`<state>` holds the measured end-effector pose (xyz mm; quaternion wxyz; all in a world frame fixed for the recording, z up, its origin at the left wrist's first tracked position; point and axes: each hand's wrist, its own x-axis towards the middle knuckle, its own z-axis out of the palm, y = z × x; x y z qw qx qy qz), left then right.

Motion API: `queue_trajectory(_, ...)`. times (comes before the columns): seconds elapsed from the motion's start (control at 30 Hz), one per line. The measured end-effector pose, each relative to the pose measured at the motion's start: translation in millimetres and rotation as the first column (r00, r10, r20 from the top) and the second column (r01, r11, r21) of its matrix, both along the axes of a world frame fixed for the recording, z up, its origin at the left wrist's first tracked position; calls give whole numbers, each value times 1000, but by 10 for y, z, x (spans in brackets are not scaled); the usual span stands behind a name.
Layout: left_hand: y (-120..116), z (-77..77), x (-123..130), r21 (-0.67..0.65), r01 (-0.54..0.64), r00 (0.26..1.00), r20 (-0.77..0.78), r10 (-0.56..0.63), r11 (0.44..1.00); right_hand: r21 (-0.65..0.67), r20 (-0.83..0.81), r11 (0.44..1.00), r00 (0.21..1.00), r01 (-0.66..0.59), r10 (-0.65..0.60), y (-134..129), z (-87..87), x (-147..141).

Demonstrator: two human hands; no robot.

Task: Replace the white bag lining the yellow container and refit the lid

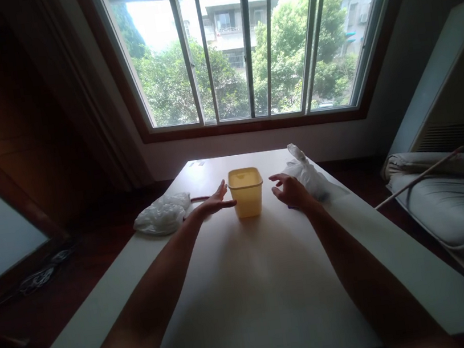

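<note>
The tub point(247, 197) stood upright on the table point(265, 284), between the two hands, its open top facing up. It looked light, so a push from one side alone could have slid or tipped it, and uneven contact could have turned it. A wide sweep of the right hand point(290, 189) might have caught the right bag point(308, 177) just beside it. The left hand point(216, 199) was open and gripped nothing, fingers spread upward, thumb pointing at the tub's left wall; whether the thumb touched it, I could not tell. The right hand hung apart from the tub, fingers loosely bent toward it, also holding nothing. Both forearms reached forward over the table. Beyond the left hand lay the left bag point(164, 213).
</note>
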<state>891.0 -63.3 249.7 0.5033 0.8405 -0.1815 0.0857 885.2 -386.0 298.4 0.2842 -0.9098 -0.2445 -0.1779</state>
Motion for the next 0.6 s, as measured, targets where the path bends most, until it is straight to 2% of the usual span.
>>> queue_trajectory(0.07, 197, 39, -112, 101, -114, 988, -89, 123, 988, 29, 41, 1000, 999, -11, 9, 21, 23, -27)
queue_trajectory(0.1, 309, 66, -180, 190, -202, 973, -70, 219, 961, 51, 61, 999, 998, -13, 10, 25, 33, -37)
queue_trajectory(0.13, 427, 94, -255, 300, -310, 946, 1, 325, 902, 75, 78, 997, 997, -16, 10, 28, 43, -45)
queue_trajectory(0.17, 544, 120, -335, 412, -436, 894, 98, 437, 800, 99, 94, 995, 996, -19, 10, 31, 52, -53)
queue_trajectory(0.2, 655, 140, -416, 503, -546, 826, 185, 533, 670, 118, 106, 993, 994, -23, 10, 35, 60, -62)
queue_trajectory(0.27, 839, 152, -570, 627, -645, 711, 284, 644, 436, 142, 117, 989, 993, -31, 14, 50, 75, -89)
queue_trajectory(0.3, 907, 142, -635, 668, -652, 675, 297, 675, 358, 147, 119, 988, 993, -37, 20, 63, 81, -106)
queue_trajectory(0.33, 957, 122, -690, 699, -644, 656, 293, 696, 313, 148, 121, 988, 992, -45, 27, 78, 87, -126)
queue_trajectory(0.4, 1010, 56, -767, 728, -623, 645, 272, 714, 286, 143, 128, 988, 991, -62, 43, 113, 97, -168)
queue_trajectory(0.5, 1012, -65, -829, 711, -631, 653, 271, 707, 311, 138, 149, 987, 987, -83, 62, 165, 118, -230)
queue_trajectory(0.6, 992, -136, -868, 617, -714, 632, 364, 684, 331, 143, 166, 985, 984, -95, 71, 205, 159, -292)
